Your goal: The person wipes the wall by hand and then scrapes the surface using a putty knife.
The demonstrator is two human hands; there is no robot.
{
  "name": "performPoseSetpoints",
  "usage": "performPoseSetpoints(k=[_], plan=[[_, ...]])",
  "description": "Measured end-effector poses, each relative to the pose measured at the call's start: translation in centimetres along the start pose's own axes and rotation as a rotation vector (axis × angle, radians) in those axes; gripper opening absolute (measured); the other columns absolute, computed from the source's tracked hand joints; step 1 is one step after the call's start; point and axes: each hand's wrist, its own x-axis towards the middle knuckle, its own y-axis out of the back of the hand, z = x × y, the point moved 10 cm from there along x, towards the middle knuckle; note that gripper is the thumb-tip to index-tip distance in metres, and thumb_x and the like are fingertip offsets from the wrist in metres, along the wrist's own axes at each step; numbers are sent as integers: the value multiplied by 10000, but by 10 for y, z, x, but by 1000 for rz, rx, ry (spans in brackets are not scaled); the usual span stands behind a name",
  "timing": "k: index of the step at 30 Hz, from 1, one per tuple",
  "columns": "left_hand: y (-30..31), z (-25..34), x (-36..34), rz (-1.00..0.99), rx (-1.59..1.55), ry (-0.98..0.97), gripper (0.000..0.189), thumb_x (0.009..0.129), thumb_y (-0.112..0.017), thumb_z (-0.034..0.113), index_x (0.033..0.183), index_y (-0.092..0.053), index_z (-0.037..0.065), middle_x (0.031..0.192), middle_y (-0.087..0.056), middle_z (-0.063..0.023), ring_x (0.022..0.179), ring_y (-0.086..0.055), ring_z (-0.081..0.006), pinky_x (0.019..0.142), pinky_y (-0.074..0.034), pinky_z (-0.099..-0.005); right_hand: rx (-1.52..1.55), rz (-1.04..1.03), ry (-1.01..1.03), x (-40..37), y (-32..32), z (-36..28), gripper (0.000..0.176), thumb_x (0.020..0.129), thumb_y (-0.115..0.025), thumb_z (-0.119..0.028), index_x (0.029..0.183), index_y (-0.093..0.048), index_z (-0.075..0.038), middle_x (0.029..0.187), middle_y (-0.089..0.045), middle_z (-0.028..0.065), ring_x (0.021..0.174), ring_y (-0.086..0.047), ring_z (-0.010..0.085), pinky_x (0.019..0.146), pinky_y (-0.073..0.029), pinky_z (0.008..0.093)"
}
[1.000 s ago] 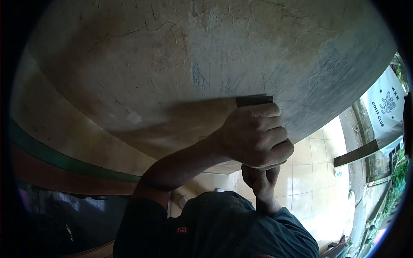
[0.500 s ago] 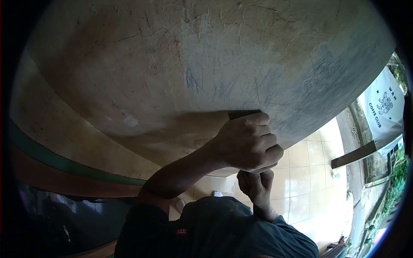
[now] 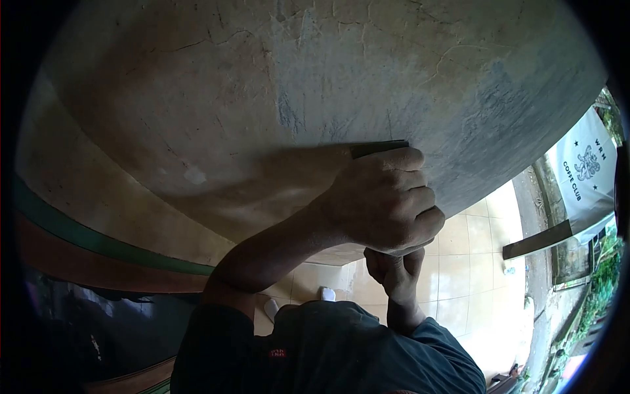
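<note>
My left hand [image 3: 390, 200] is closed round a flat, dark-edged tool [image 3: 377, 149], whose straight edge rests at the surface of a worn wall [image 3: 216, 111]. Most of the tool is hidden behind the fingers. Just below it, my right hand [image 3: 397, 272] is closed too, thumb and fingers pressed together near the underside of the left hand. Whatever it grips is hidden. Cracks, scratches and grey-blue patches mark the wall around the tool, and a shadow falls to its left.
A green band [image 3: 98, 243] runs along the lower left, above a dark glossy surface [image 3: 131, 335]. Tiled floor [image 3: 459, 276] lies below, with feet on it. At the right hangs a white banner [image 3: 584, 164] with printed lettering, beside greenery.
Both hands have moved up along the wall and slightly to the right, carrying the flat tool with them. Both remain closed.
</note>
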Motion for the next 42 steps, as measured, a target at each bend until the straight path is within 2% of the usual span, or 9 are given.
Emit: performPoseSetpoints(k=[4, 8, 9, 15, 24, 26, 28, 36, 42], plan=[[-14, 15, -30, -4, -89, 86, 253, 547, -616, 136, 484, -371, 133, 453, -274, 34, 409, -309, -88, 444, -259, -259, -147, 9, -122, -30, 9, 26, 287, 979, -492, -231, 880, -582, 23, 640, -557, 12, 551, -490, 56, 475, -332, 208], [-10, 6, -26, 57, -113, 86, 253, 537, -611, 131, 482, -364, 126, 461, -263, 30, 409, -303, -102, 444, -259, -260, -209, 28, -103, -21, 13, 19, 287, 978, -495, -210, 824, -557, 24, 588, -540, 6, 513, -470, 52, 451, -331, 215], [-3, 2, -17, 61, -80, 82, 258, 535, -617, 138, 483, -364, 126, 464, -263, 28, 409, -304, -110, 443, -265, -258, -260, 51, -41, -14, 13, 11, 396, 975, -488, -338, 743, -538, -20, 489, -439, -6, 396, -382, 57, 381, -228, 209], [-9, 7, -33, 96, -158, 205, 252, 540, -637, 158, 499, -390, 124, 462, -293, 30, 413, -344, -106, 461, -286, -256, -257, 101, -104, -33, 13, 16, 401, 979, -482, -325, 735, -536, -11, 488, -437, -11, 400, -385, 57, 383, -232, 210], [8, 3, -14, 56, -107, 111, 232, 530, -630, 151, 503, -402, 120, 461, -300, 32, 410, -342, -105, 461, -290, -255, -352, 71, 3, -15, 0, -9, 383, 979, -486, -311, 766, -561, -1, 502, -478, 1, 405, -417, 62, 385, -248, 209], [0, 3, -28, 103, -208, 204, 287, 594, -670, 191, 488, -408, 136, 430, -348, 20, 404, -383, -94, 514, -353, -278, -369, 81, -64, -24, -1, -9, 383, 980, -484, -307, 754, -553, -5, 499, -474, 1, 401, -411, 60, 385, -247, 209], [-2, 2, -27, 125, -219, 172, 273, 557, -654, 171, 490, -392, 133, 445, -320, 25, 403, -350, -99, 480, -318, -270, -340, 103, -165, -26, 3, -3, 391, 981, -481, -307, 735, -539, -9, 490, -459, -4, 396, -397, 57, 383, -247, 210], [20, -5, -10, 120, -106, 117, 270, 526, -635, 160, 489, -369, 133, 460, -292, 28, 402, -316, -104, 446, -280, -262, -322, 90, -8, -11, -8, -12, 403, 983, -465, -328, 746, -528, -9, 472, -417, -9, 380, -376, 63, 368, -241, 205], [10, -2, -22, 147, -160, 132, 262, 513, -621, 179, 483, -365, 133, 451, -284, 27, 394, -314, -106, 438, -262, -265, -292, 105, -165, -15, -1, -2, 391, 981, -476, -313, 742, -532, -8, 479, -431, -5, 382, -386, 63, 370, -246, 211]])
